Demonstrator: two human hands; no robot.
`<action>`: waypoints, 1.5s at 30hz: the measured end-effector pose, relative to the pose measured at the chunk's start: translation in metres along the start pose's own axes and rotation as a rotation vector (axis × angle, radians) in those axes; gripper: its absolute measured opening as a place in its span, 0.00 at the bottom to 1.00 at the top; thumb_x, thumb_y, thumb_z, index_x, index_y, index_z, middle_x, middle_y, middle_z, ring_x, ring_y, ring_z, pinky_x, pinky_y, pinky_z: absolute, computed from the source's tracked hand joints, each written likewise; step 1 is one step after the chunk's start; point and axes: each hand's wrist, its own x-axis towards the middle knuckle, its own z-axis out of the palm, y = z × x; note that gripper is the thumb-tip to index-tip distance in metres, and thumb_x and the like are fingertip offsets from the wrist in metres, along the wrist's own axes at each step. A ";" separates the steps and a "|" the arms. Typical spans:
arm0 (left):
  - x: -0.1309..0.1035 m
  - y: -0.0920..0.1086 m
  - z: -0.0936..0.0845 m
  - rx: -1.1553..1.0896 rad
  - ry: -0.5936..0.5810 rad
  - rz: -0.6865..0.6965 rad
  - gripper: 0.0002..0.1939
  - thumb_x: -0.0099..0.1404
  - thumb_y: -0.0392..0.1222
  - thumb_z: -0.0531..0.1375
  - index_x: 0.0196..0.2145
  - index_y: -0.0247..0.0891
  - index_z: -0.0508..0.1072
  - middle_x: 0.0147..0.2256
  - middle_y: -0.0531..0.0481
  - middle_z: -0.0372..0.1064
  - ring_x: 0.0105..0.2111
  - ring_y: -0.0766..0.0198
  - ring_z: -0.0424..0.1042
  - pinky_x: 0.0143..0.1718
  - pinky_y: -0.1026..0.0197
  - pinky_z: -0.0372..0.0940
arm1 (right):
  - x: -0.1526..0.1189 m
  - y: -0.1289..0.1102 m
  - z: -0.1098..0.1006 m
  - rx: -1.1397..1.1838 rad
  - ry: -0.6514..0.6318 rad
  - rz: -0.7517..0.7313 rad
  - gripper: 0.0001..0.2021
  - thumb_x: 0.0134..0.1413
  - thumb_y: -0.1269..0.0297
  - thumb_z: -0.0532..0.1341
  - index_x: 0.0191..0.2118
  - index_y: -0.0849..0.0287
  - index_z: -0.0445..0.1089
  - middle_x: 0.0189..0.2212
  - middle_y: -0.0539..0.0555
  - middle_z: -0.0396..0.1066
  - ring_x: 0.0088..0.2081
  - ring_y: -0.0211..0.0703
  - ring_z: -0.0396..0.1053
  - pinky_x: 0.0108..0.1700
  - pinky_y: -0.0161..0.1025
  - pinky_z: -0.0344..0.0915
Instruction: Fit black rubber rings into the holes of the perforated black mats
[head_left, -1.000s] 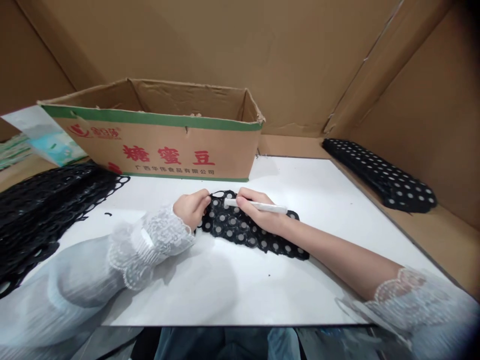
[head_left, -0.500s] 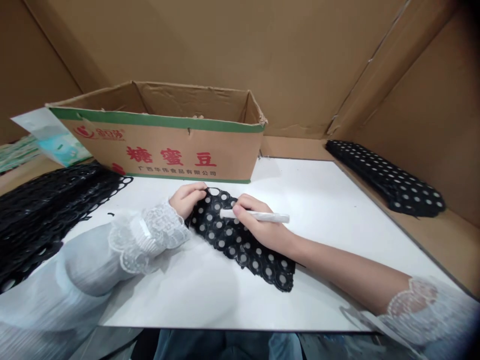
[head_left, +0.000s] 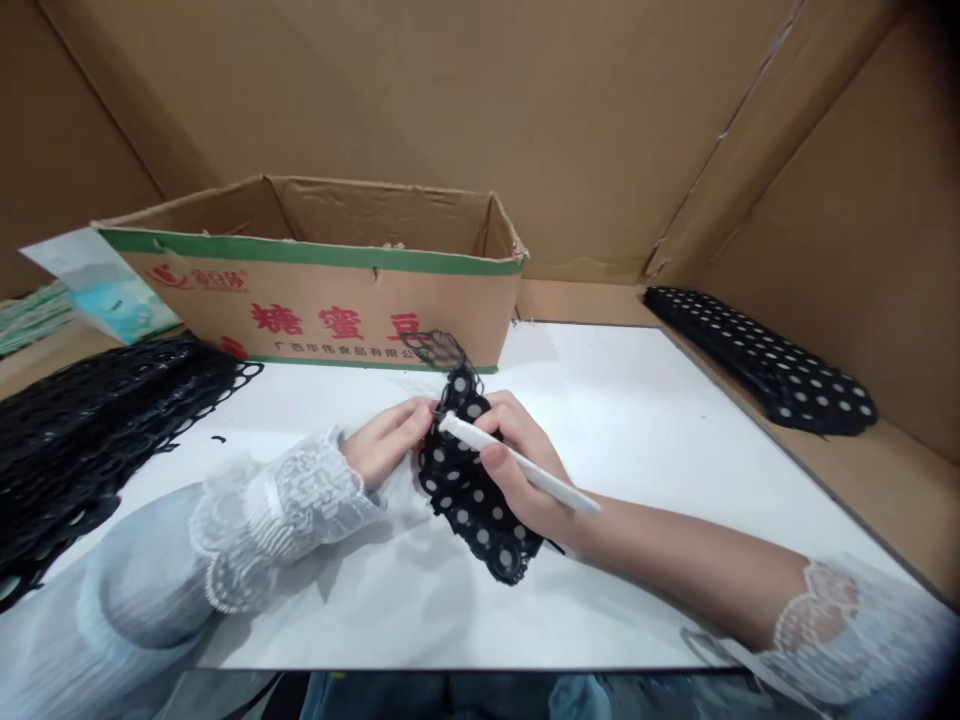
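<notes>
A black piece of lace-like material with pale round dots (head_left: 474, 510) is bunched up between my two hands over the white board. Its left edge is pinched by the closed fingers of my left hand (head_left: 386, 442). My right hand (head_left: 529, 462) is closed around a slim white pen-shaped tool (head_left: 551, 482), held like a pen. The tool's head points left, close to my left fingertips and the material; a thin dark tip seems to show there. At the top of the piece, a loose looped strip (head_left: 439, 350) sticks up, blurred, in front of the cardboard box.
An open cardboard box (head_left: 360, 258) with a green rim stands behind my hands. Black openwork strips (head_left: 112, 415) are piled at the left, beside a pale plastic packet (head_left: 112, 285). A stack of black dotted pieces (head_left: 757, 360) lies right of the white board (head_left: 637, 410).
The dotted piece has gone from lying flat to bunched up, with a looped strip raised at its top. My left hand has moved right, and the tool now tilts more steeply.
</notes>
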 end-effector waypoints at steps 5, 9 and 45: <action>0.000 0.014 0.003 -0.346 0.068 -0.051 0.23 0.49 0.56 0.62 0.34 0.32 0.69 0.31 0.45 0.72 0.34 0.56 0.70 0.35 0.58 0.63 | -0.003 0.002 0.002 0.036 0.065 0.069 0.12 0.60 0.59 0.46 0.30 0.58 0.59 0.32 0.52 0.58 0.35 0.38 0.59 0.39 0.38 0.57; 0.000 0.011 -0.004 -0.221 0.225 -0.021 0.19 0.47 0.50 0.65 0.31 0.32 0.69 0.28 0.47 0.71 0.31 0.58 0.70 0.33 0.59 0.63 | -0.003 0.003 0.003 0.040 0.083 0.095 0.13 0.59 0.57 0.45 0.30 0.58 0.59 0.34 0.53 0.60 0.37 0.39 0.60 0.41 0.39 0.57; -0.020 0.008 0.007 0.528 0.290 0.270 0.11 0.57 0.42 0.57 0.40 0.42 0.67 0.42 0.50 0.71 0.46 0.54 0.67 0.50 0.54 0.60 | 0.008 0.004 0.008 -0.113 -0.017 0.251 0.11 0.59 0.60 0.47 0.26 0.57 0.52 0.22 0.46 0.53 0.25 0.33 0.53 0.28 0.33 0.53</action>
